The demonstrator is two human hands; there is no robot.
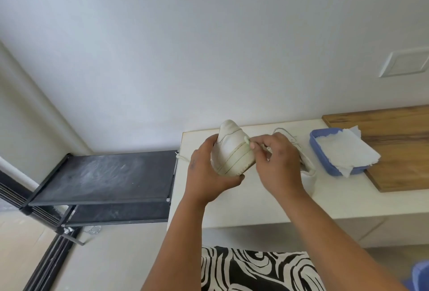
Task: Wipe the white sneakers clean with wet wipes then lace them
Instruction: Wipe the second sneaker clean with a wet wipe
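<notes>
Two sneakers show in your head view, both white. You hold one sneaker (232, 151) up above the white counter (243, 202) near its left end. It is tipped on its side, so the pale sole edge with its thin stitched lines faces you, and a rounded end points up toward the wall. The leather is off-white, with a dark seam curving across the upper. Your left hand (209, 172) grips it from the left and below: the thumb lies under the sole edge and the fingers curl round the far side. Your right hand (278, 163) is just to the right of the shoe, fingertips pressed together, pinching one lace end (248, 140) against the shoe's edge. How the other fingers of that hand lie you cannot tell, since the back of the hand covers them.

One more strand of lace (183, 157) hangs past the counter's left edge, behind your left hand.

The second sneaker (304, 163) lies on the counter behind your right hand, mostly hidden; only part of its top and some lace loops show.

One blue tray (325, 163) stands to the right of it, half on the counter and half on one wooden board (399, 151), and holds a stack of white wipes (343, 149).

One black rack (104, 176) with two dusty shelves stands left of the counter.
</notes>
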